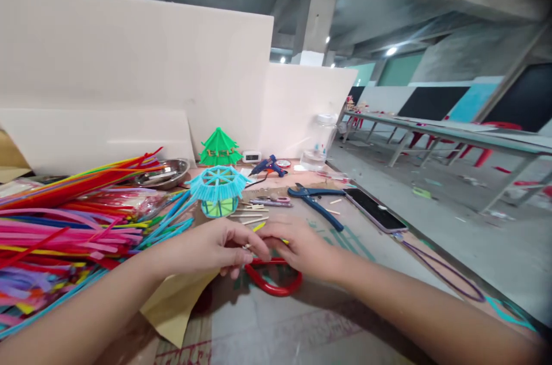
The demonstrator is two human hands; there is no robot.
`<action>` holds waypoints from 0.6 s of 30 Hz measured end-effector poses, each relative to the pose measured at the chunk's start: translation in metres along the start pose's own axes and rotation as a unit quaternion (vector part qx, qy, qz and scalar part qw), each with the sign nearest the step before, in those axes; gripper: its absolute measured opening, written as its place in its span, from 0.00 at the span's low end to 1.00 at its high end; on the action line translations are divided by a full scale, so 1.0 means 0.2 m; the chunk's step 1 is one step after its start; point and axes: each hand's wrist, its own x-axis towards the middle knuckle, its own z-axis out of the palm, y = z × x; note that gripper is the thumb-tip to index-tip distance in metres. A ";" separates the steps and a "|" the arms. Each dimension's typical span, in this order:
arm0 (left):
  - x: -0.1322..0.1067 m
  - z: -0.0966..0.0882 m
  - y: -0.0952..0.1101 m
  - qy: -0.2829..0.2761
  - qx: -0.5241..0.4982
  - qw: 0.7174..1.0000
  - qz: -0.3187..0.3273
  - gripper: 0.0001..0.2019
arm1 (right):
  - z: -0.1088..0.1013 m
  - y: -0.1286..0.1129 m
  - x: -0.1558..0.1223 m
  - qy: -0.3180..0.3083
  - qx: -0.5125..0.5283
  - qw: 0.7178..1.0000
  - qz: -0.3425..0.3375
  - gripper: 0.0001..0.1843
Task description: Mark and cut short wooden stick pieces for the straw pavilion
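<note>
My left hand (226, 247) is closed, its thumb and forefinger drawn together near a tiny pale bit that I cannot name. Close against it, my right hand (302, 247) has bent fingers over the board, and what they hold is hidden. A yellow strip (259, 227) shows beside the right fingertips. Just below both hands lies a pair of red-handled scissors (276, 290), its blades out of sight. Beyond the hands stands a small model with a light-blue roof frame (219, 178) and a green and yellow base (219, 207). Behind that is a green pointed roof (219, 146).
Bundles of coloured pipe cleaners (73, 233) fill the left, near a metal bowl (166, 175). Blue-handled pliers (319, 207), a phone (374, 210) with a cord, a glue gun (268, 166) and a clear jug (317, 143) lie right and back. White boards (142, 60) stand behind.
</note>
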 end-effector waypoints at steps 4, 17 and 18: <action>0.01 0.00 -0.03 0.039 -0.035 0.998 0.023 0.27 | -0.14 0.09 -0.04 0.021 -0.059 0.997 0.034 0.11; 0.05 0.04 -0.09 0.199 0.212 0.956 -0.033 0.27 | -0.40 0.50 -0.33 0.137 -0.268 0.928 0.220 0.15; 0.05 0.04 -0.09 0.201 0.222 0.954 -0.035 0.25 | -0.36 0.45 -0.29 0.129 -0.250 0.936 0.212 0.14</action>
